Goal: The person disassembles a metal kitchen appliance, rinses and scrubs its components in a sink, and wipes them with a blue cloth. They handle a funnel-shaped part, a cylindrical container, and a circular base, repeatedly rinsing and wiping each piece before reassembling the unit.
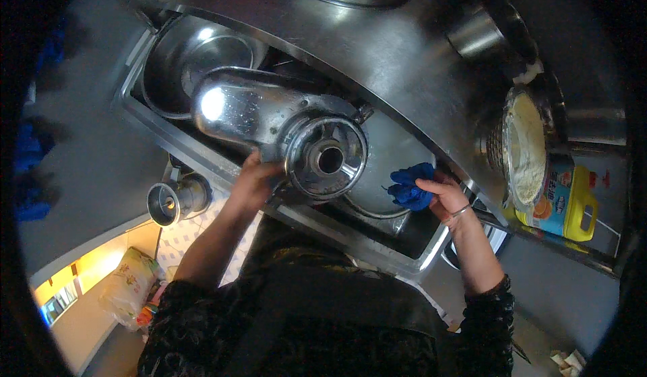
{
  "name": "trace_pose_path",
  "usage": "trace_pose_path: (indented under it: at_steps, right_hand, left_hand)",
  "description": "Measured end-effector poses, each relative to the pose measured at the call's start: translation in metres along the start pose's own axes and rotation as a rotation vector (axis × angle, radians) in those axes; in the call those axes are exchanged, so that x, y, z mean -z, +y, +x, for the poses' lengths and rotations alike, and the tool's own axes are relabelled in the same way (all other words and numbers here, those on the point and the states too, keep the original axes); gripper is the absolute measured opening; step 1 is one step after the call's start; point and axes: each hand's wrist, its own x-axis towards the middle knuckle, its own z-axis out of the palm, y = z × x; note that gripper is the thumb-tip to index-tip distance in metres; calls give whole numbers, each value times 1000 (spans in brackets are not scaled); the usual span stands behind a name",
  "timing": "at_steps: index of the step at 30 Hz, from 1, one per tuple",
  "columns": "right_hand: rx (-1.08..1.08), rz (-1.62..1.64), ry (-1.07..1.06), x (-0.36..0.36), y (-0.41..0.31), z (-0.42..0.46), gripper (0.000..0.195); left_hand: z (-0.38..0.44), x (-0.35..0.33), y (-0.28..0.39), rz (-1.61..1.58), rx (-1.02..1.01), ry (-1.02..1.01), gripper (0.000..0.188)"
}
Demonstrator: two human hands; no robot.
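Observation:
My left hand [252,182] grips the lower edge of a polished steel machine part [242,106]. The part has a long rounded body and a round flanged opening with a hollow hub, and drops of water dot its surface. It lies tilted over a sink [323,225], across two vessels. My right hand [447,195] pinches a bunched blue cloth [417,187] above the sink's right side. Below the cloth is a round basin [376,175] of cloudy liquid, partly hidden by the part. A large steel pot [167,68] sits in the sink's left end.
A steel counter [374,53] borders the sink's far side. It carries steel pots [475,36], a bowl of pale powder [528,149] and a yellow-handled jug [561,202] bearing writing. A cylindrical metal vessel [177,202] stands left of the sink, near a filled plastic bag [129,286].

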Motion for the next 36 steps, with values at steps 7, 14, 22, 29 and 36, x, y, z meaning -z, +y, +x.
trace_pose_path:
  at_steps: [7,14,22,29,36]
  right_hand:
    - [272,125,232,20,6,15,42]
    - [800,-1624,467,18,4,103,48]
    - [932,-1571,-160,-66,19,67,42]
    - [785,-1462,-144,-17,0,122,35]
    - [784,-1327,-277,-44,3,102,32]
  left_hand:
    - [22,-28,-42,-51,244,-156,53]
    - [67,-52,-123,-102,490,-346,49]
    - [97,-66,-163,-428,569,-316,46]
    - [92,-64,-152,-115,555,-467,46]
    - [84,-64,-150,-98,570,-477,29]
